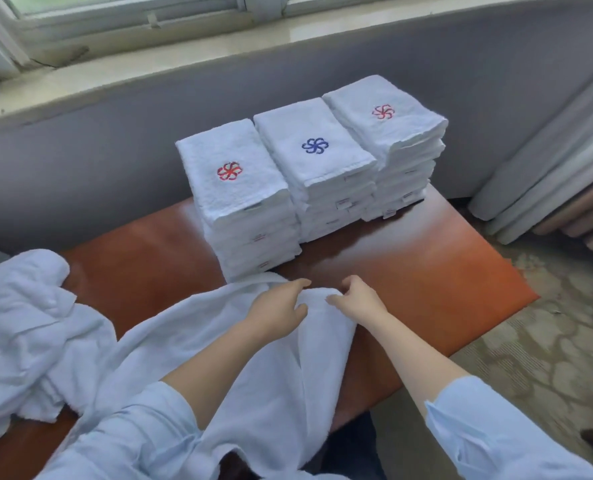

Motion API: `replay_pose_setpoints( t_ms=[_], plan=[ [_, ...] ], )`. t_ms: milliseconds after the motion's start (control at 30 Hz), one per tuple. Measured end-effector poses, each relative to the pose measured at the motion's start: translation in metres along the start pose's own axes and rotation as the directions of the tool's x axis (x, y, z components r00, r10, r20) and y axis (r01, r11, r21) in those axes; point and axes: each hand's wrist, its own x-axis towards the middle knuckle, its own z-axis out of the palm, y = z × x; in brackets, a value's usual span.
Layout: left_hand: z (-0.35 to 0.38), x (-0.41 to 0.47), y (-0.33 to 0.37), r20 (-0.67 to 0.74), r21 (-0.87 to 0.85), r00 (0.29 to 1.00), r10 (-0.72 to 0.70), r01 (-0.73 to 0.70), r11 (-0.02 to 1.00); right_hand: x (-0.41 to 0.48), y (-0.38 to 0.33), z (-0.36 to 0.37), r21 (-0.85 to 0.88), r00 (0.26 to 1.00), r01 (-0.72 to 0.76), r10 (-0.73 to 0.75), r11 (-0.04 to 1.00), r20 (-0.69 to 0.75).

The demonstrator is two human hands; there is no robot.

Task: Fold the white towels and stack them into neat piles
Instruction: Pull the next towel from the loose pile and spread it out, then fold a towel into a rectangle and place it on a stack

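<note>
A loose white towel (274,368) lies across the near part of the brown table (426,271) and hangs over its front edge. My left hand (277,311) and my right hand (355,299) both pinch the towel's far edge, a short way apart, fingers curled on the cloth. Behind them stand three stacks of folded white towels: the left stack (243,202) with a red flower emblem on top, the middle stack (317,168) with a blue emblem, the right stack (392,143) with a red emblem.
A heap of unfolded white towels (31,327) covers the table's left end. A grey wall and a window sill (184,57) run behind the table. Curtains (565,188) hang at the right, over patterned floor (544,358).
</note>
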Motion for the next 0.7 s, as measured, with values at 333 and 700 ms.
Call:
replay_pose_setpoints(
  t_ms=[333, 700],
  plan=[
    [-0.029, 0.060, 0.073, 0.012, -0.365, 1.000, 0.016, -0.011, 0.931, -0.008, -0.002, -0.077, 0.507, 0.975, 0.217, -0.206, 0.834, -0.079],
    [-0.025, 0.148, 0.165, 0.097, -0.372, 0.988, 0.121, -0.077, 0.925, -0.013, 0.066, -0.184, 0.435, 0.897, 0.295, -0.088, 0.851, -0.434]
  ],
)
